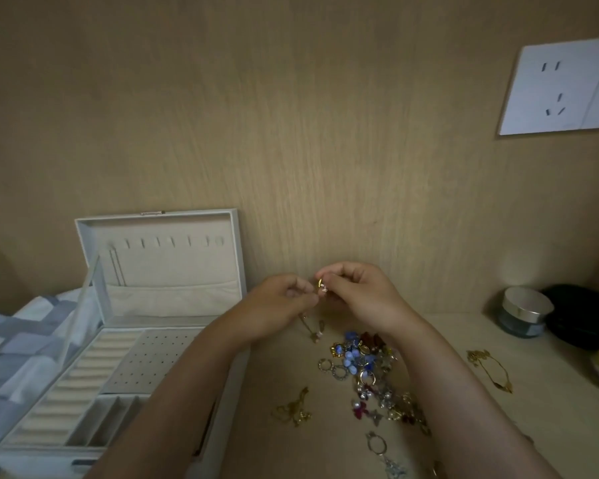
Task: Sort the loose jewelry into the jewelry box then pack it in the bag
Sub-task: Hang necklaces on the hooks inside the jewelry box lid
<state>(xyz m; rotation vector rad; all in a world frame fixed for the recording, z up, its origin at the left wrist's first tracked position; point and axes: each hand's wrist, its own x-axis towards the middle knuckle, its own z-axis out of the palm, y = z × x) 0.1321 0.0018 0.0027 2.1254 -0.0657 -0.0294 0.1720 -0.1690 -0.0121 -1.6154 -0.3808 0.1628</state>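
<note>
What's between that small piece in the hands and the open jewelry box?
Nothing visible. Both hands pinch a small gold piece above the table, right of the jewelry box. Its lid stands open; the left forearm crosses the box's right edge.

light: dim, warm | glare: jar lid (528, 304) lit brightly | edges: wide-angle bowing | focus: soft throughout

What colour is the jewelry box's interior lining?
Cream, best seen in the head view on the jewelry box.
</note>
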